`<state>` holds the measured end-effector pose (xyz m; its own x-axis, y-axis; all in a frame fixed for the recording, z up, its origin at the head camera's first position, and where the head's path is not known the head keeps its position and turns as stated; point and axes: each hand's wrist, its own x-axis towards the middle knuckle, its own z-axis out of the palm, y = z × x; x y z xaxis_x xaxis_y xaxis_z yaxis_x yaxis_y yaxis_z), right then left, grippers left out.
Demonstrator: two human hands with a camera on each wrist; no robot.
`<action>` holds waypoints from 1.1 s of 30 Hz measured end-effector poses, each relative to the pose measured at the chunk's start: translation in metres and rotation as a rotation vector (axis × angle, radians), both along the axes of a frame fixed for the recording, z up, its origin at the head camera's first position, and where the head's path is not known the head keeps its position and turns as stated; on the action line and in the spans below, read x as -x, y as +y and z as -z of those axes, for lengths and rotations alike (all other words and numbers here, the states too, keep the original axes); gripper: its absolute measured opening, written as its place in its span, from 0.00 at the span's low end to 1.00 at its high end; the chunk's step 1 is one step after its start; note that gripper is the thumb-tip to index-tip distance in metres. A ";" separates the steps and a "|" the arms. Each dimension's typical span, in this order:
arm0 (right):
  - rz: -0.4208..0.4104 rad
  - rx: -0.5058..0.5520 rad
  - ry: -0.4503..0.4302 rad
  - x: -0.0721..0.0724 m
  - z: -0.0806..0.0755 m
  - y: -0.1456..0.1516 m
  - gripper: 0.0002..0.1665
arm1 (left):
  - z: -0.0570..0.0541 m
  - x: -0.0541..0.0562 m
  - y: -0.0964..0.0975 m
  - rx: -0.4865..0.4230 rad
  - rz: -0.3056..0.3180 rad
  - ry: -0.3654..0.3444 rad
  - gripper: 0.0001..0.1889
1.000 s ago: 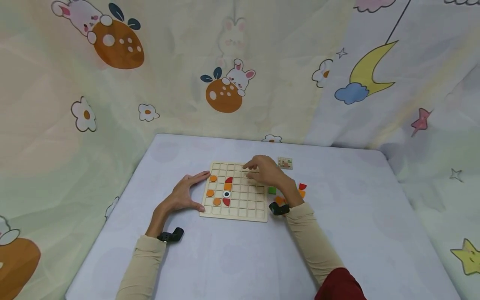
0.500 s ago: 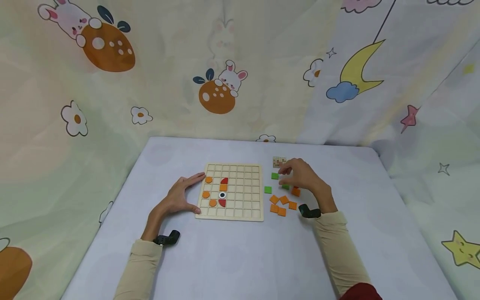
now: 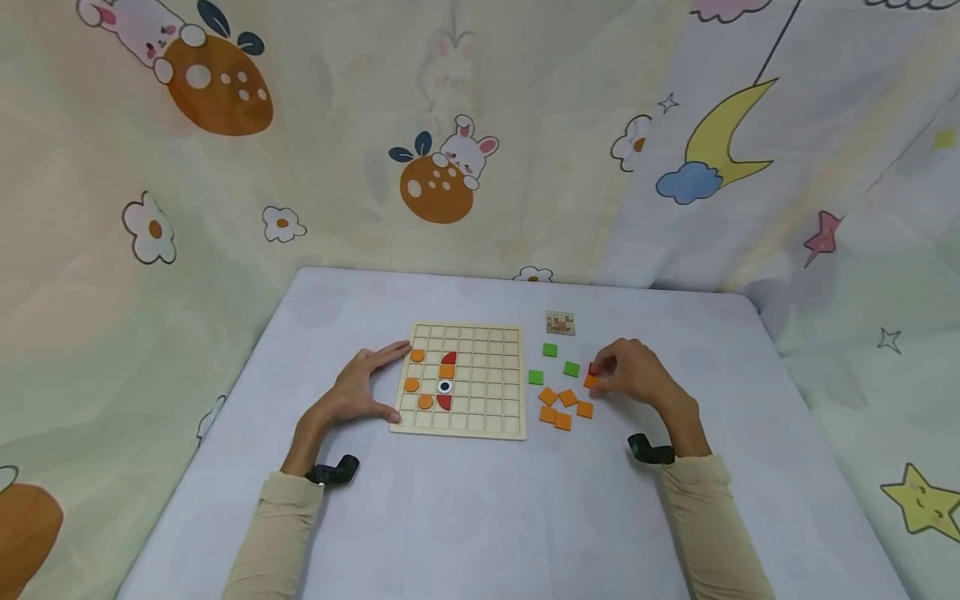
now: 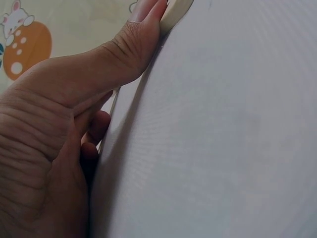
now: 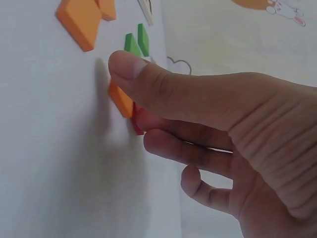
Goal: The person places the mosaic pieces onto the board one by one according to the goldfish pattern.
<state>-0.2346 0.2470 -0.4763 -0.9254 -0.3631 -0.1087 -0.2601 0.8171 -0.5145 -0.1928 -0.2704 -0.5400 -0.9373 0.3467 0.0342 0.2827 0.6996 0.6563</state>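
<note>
My left hand (image 3: 357, 388) steadies the wooden grid board (image 3: 491, 393), its straight thumb and index finger touching the left edge. On that board lie three orange discs (image 3: 412, 384), two red quarter-round pieces (image 3: 448, 358), an orange square and a white eye piece (image 3: 445, 387). My right hand (image 3: 639, 372) is down at the loose tiles, thumb and index tips apart. Beside them are an orange square tile (image 5: 120, 99) and a red piece (image 5: 136, 126); the index fingertip seems to touch the red one, which is partly hidden.
Several loose orange squares (image 3: 567, 397) and three green squares (image 3: 572, 368) lie between the board and my right hand. A small pattern card (image 3: 560, 323) sits behind them. A printed cloth backdrop (image 3: 337, 150) rises behind the white table (image 3: 465, 517).
My right hand has moved from over the board to the right, down to the orange and red pieces. My left hand stays at the board's edge.
</note>
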 end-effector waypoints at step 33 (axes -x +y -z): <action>-0.278 0.298 0.045 -0.006 0.016 -0.096 0.11 | -0.001 0.000 0.000 -0.011 -0.001 0.004 0.69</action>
<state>-0.2288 0.1513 -0.4922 -0.7889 -0.6096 0.0778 -0.4779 0.5290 -0.7013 -0.1927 -0.2706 -0.5385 -0.9375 0.3455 0.0423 0.2850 0.6923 0.6630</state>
